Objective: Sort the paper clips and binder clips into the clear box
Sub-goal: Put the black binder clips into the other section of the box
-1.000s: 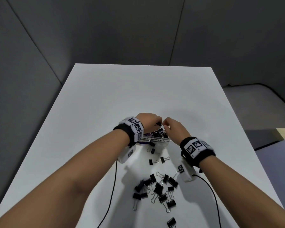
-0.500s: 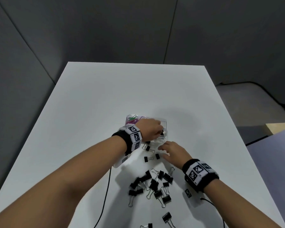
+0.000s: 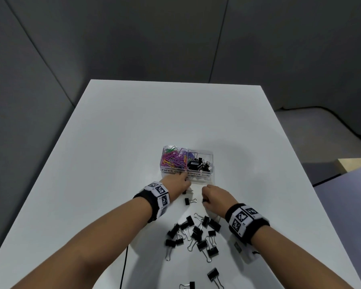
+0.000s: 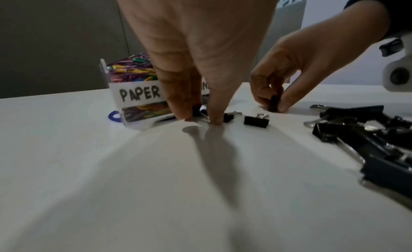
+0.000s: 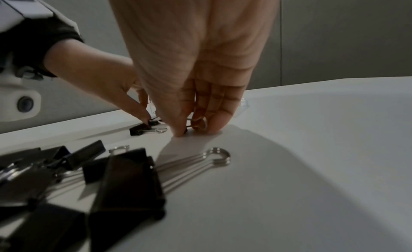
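Clear two-compartment plastic box (image 3: 208, 152) on white table (image 3: 117, 142): coloured wire paper clips (image 3: 173, 159) left, black metal binder clips (image 3: 197, 164) right; loose black binder clips (image 3: 194, 234) nearer the person.

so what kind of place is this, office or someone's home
Probably an office or a lab-style recording room, not a home: a bare white table, plain grey panelled walls, and office supplies only, a labelled clear box of clips and loose binder clips.
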The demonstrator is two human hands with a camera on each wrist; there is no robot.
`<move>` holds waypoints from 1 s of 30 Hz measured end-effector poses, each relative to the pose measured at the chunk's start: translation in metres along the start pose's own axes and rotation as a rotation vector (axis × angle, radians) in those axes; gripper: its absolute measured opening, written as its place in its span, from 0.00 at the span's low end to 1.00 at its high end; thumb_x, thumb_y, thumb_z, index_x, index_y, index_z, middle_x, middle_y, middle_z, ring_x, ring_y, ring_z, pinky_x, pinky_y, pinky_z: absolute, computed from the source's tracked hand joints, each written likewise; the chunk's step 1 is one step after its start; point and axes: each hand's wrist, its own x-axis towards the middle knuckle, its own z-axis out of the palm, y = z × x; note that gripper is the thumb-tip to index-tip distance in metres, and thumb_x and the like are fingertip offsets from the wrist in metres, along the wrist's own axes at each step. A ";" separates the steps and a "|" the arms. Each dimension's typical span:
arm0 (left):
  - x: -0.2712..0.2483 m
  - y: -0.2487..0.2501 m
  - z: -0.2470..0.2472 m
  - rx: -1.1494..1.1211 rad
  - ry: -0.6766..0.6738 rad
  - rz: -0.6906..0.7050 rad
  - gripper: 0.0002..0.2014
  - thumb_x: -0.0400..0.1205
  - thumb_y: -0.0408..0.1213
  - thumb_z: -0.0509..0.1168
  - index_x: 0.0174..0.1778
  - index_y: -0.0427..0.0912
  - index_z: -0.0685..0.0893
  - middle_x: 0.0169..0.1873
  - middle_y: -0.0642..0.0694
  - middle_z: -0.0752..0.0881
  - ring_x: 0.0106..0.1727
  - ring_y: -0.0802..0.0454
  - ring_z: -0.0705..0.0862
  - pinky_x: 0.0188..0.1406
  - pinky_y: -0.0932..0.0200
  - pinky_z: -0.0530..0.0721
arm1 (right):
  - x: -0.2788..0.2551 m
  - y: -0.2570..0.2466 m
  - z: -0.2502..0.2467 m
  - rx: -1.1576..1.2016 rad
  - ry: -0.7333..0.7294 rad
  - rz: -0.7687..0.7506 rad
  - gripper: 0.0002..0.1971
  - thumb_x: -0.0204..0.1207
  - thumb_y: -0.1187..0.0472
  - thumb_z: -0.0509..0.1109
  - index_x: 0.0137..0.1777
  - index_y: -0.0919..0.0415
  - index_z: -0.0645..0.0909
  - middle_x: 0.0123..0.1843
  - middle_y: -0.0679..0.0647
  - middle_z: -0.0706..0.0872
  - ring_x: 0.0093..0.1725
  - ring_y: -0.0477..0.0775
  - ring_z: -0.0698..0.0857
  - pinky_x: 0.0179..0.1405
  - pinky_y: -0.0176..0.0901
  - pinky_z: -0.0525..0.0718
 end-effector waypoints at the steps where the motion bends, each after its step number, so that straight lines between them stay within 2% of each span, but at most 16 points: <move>1: -0.001 -0.001 0.003 -0.029 0.008 -0.018 0.18 0.80 0.24 0.61 0.66 0.35 0.74 0.67 0.35 0.73 0.56 0.39 0.82 0.45 0.50 0.82 | 0.001 0.000 0.001 0.016 -0.003 0.006 0.04 0.77 0.65 0.60 0.43 0.59 0.67 0.43 0.55 0.76 0.42 0.55 0.74 0.38 0.41 0.69; 3: -0.003 -0.004 0.006 -0.139 0.008 -0.089 0.20 0.81 0.28 0.61 0.70 0.39 0.72 0.66 0.36 0.73 0.56 0.39 0.82 0.49 0.48 0.83 | 0.002 0.000 0.001 0.073 0.007 0.028 0.05 0.77 0.67 0.57 0.43 0.59 0.63 0.32 0.48 0.70 0.38 0.55 0.72 0.29 0.41 0.66; 5: -0.006 -0.007 0.004 -0.283 -0.053 -0.173 0.21 0.81 0.34 0.64 0.71 0.43 0.72 0.64 0.38 0.73 0.59 0.39 0.81 0.55 0.48 0.83 | 0.003 -0.001 0.001 0.113 0.003 0.066 0.06 0.78 0.66 0.56 0.46 0.58 0.61 0.28 0.46 0.66 0.32 0.56 0.71 0.27 0.43 0.65; 7: -0.010 -0.011 0.001 -0.322 -0.112 -0.204 0.17 0.79 0.37 0.67 0.63 0.39 0.77 0.63 0.38 0.73 0.58 0.39 0.81 0.54 0.50 0.82 | 0.004 -0.003 0.002 0.114 -0.010 0.093 0.05 0.80 0.64 0.54 0.53 0.57 0.62 0.28 0.47 0.69 0.31 0.56 0.72 0.28 0.45 0.67; 9: -0.014 -0.015 0.000 -0.297 -0.141 -0.209 0.15 0.79 0.39 0.67 0.57 0.35 0.79 0.63 0.38 0.74 0.57 0.38 0.82 0.52 0.50 0.81 | 0.003 -0.008 0.002 0.106 -0.026 0.074 0.11 0.83 0.60 0.51 0.64 0.57 0.63 0.34 0.50 0.80 0.37 0.59 0.79 0.37 0.47 0.76; 10: -0.016 -0.016 -0.001 -0.282 -0.153 -0.204 0.14 0.80 0.40 0.67 0.56 0.35 0.79 0.62 0.38 0.74 0.57 0.38 0.82 0.52 0.50 0.81 | 0.003 -0.011 0.002 0.102 -0.038 0.056 0.14 0.85 0.57 0.50 0.68 0.56 0.63 0.43 0.54 0.85 0.43 0.61 0.83 0.44 0.49 0.79; 11: -0.017 -0.017 0.001 -0.265 -0.163 -0.198 0.14 0.81 0.40 0.65 0.56 0.34 0.79 0.62 0.37 0.75 0.57 0.37 0.81 0.52 0.49 0.81 | 0.003 -0.014 0.002 0.101 -0.045 0.036 0.15 0.86 0.54 0.49 0.70 0.55 0.63 0.53 0.57 0.86 0.49 0.61 0.84 0.49 0.50 0.80; 13: -0.020 -0.018 0.003 -0.232 -0.172 -0.196 0.13 0.84 0.40 0.60 0.58 0.34 0.77 0.61 0.36 0.77 0.58 0.37 0.82 0.52 0.49 0.80 | 0.004 -0.021 0.002 0.095 -0.041 0.012 0.17 0.85 0.52 0.51 0.71 0.55 0.65 0.62 0.58 0.83 0.56 0.61 0.83 0.53 0.51 0.79; 15: -0.023 -0.017 0.005 -0.254 -0.156 -0.215 0.13 0.86 0.39 0.53 0.60 0.34 0.73 0.56 0.35 0.81 0.54 0.38 0.82 0.48 0.50 0.78 | 0.009 -0.027 0.003 0.091 -0.043 0.008 0.20 0.82 0.50 0.58 0.72 0.55 0.64 0.64 0.58 0.82 0.58 0.61 0.83 0.54 0.51 0.80; 17: -0.027 -0.016 0.008 -0.322 -0.139 -0.242 0.11 0.85 0.38 0.50 0.60 0.37 0.68 0.45 0.36 0.81 0.42 0.41 0.79 0.42 0.52 0.73 | 0.015 -0.032 0.004 0.088 -0.070 0.025 0.25 0.79 0.48 0.63 0.72 0.55 0.63 0.63 0.58 0.83 0.58 0.61 0.84 0.54 0.52 0.80; 18: -0.029 -0.015 0.008 -0.355 -0.130 -0.253 0.11 0.85 0.39 0.49 0.60 0.38 0.67 0.43 0.37 0.81 0.38 0.43 0.75 0.41 0.53 0.72 | 0.018 -0.034 0.005 0.079 -0.086 0.036 0.26 0.78 0.47 0.64 0.72 0.55 0.63 0.62 0.59 0.83 0.57 0.61 0.84 0.53 0.52 0.81; 20: -0.033 -0.013 0.008 -0.382 -0.107 -0.250 0.12 0.85 0.38 0.49 0.63 0.42 0.65 0.47 0.36 0.85 0.39 0.43 0.76 0.44 0.52 0.74 | 0.023 -0.036 0.006 0.064 -0.102 0.056 0.24 0.78 0.48 0.64 0.69 0.56 0.64 0.62 0.59 0.83 0.56 0.62 0.84 0.52 0.52 0.81; 23: -0.041 -0.007 0.009 -0.355 -0.093 -0.193 0.17 0.86 0.36 0.50 0.71 0.44 0.63 0.57 0.38 0.85 0.51 0.39 0.83 0.53 0.51 0.78 | 0.025 -0.036 0.006 0.050 -0.131 0.084 0.19 0.81 0.50 0.61 0.64 0.62 0.66 0.59 0.62 0.84 0.55 0.64 0.84 0.45 0.51 0.77; 26: -0.050 -0.005 0.017 -0.351 -0.113 -0.135 0.15 0.86 0.33 0.51 0.69 0.44 0.69 0.64 0.42 0.79 0.57 0.41 0.82 0.56 0.51 0.78 | 0.021 -0.035 0.008 0.064 -0.141 0.108 0.17 0.82 0.53 0.59 0.63 0.65 0.66 0.56 0.64 0.85 0.48 0.63 0.83 0.41 0.48 0.73; 28: -0.058 -0.004 0.023 -0.344 -0.148 -0.126 0.14 0.85 0.34 0.53 0.66 0.45 0.72 0.65 0.44 0.79 0.59 0.42 0.82 0.56 0.52 0.77 | 0.016 -0.037 0.010 0.038 -0.116 0.101 0.17 0.82 0.55 0.58 0.63 0.66 0.66 0.52 0.64 0.83 0.43 0.60 0.79 0.40 0.48 0.72; 30: -0.067 0.000 0.027 -0.332 -0.154 -0.118 0.14 0.84 0.38 0.53 0.65 0.46 0.73 0.64 0.46 0.80 0.59 0.43 0.82 0.57 0.53 0.77 | 0.012 -0.040 0.013 0.004 -0.097 0.088 0.16 0.80 0.57 0.57 0.63 0.66 0.67 0.52 0.63 0.83 0.42 0.61 0.78 0.39 0.47 0.71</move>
